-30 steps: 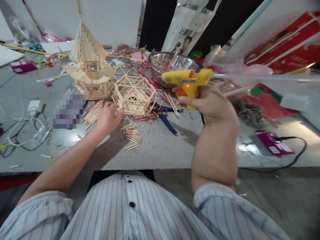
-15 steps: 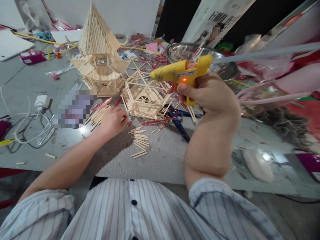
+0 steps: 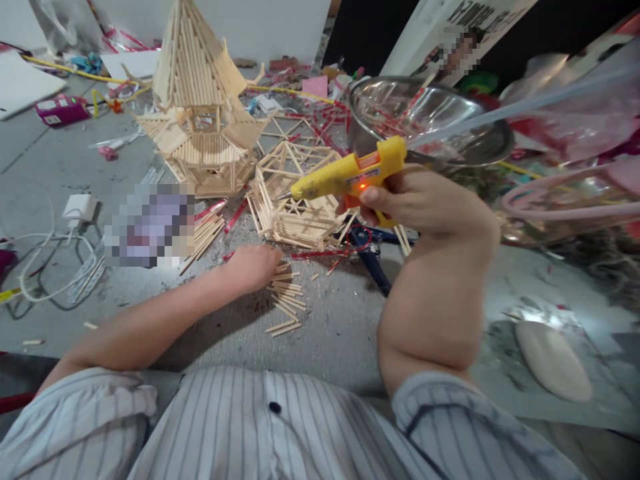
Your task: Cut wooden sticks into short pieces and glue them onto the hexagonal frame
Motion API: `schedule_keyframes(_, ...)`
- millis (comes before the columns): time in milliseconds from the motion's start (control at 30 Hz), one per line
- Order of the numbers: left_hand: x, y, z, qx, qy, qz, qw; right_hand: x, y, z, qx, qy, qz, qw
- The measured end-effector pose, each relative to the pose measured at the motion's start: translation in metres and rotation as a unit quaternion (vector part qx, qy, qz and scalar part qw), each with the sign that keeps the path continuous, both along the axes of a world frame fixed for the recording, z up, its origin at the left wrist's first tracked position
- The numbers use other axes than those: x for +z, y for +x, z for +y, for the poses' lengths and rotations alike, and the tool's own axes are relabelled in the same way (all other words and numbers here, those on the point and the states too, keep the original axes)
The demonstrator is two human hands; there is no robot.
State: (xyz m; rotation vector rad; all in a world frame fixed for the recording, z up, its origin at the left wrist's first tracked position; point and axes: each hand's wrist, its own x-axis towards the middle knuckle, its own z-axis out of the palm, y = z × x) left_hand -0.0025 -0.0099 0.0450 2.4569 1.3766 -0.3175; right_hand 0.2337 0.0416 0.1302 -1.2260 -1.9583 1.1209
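Note:
My right hand [image 3: 425,203] grips a yellow glue gun [image 3: 350,179] with its red light on, nozzle aimed left above a low hexagonal frame of wooden sticks [image 3: 295,200]. A clear glue stick juts from the gun's back toward the right. My left hand [image 3: 253,265] rests on the grey table [image 3: 330,320], fingers curled down onto a small pile of short wooden sticks [image 3: 287,300]; I cannot see whether a stick is pinched. A tall stick pagoda [image 3: 197,107] stands behind the frame.
A steel bowl [image 3: 430,117] with red sticks sits behind my right hand. Blue-handled pliers [image 3: 370,257] lie under the gun. A white charger and cables [image 3: 75,220] lie left, longer sticks [image 3: 205,233] by the pagoda, a magenta box [image 3: 63,110] far left.
My left hand has slid right and toward me, from the frame's edge down onto the pile of short sticks. The glue gun has dropped lower, closer to the hexagonal frame.

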Motion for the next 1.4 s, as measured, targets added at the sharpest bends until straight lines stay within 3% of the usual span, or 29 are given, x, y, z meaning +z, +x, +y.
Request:
schedule_keyframes(200, -0.003, -0.01, -0.003, -0.029, 0.012, -0.013, 0.999, -0.005, -0.003, 0.004, 0.047, 0.002, -0.04, 0.998)
schedule_keyframes(467, 0.0, -0.007, -0.002, -0.052, -0.004, 0.008, 0.999, -0.007, 0.004, 0.005, 0.031, -0.032, -0.027, 0.999)
schedule_keyframes(667, 0.003, -0.009, -0.003, -0.042, -0.032, -0.008, 0.999, -0.009, -0.001, 0.003, -0.067, -0.09, 0.02, 0.994)
schedule_keyframes(833, 0.004, -0.009, -0.003, -0.055, -0.056, -0.011, 0.997, -0.002, -0.009, 0.002, -0.035, -0.047, -0.061, 0.996)
schedule_keyframes(1033, 0.005, -0.009, -0.002, -0.063, -0.06, -0.017, 0.996, -0.007, -0.004, 0.007, 0.031, 0.028, -0.072, 0.997)
schedule_keyframes(1200, 0.003, -0.009, -0.001, -0.064, -0.06, -0.013, 0.996, -0.01, 0.0, 0.007, 0.044, 0.015, -0.079, 0.996)
schedule_keyframes(1400, 0.002, -0.009, 0.0, -0.065, -0.054, -0.031, 0.996, -0.001, -0.001, 0.0, 0.019, -0.011, -0.095, 0.995)
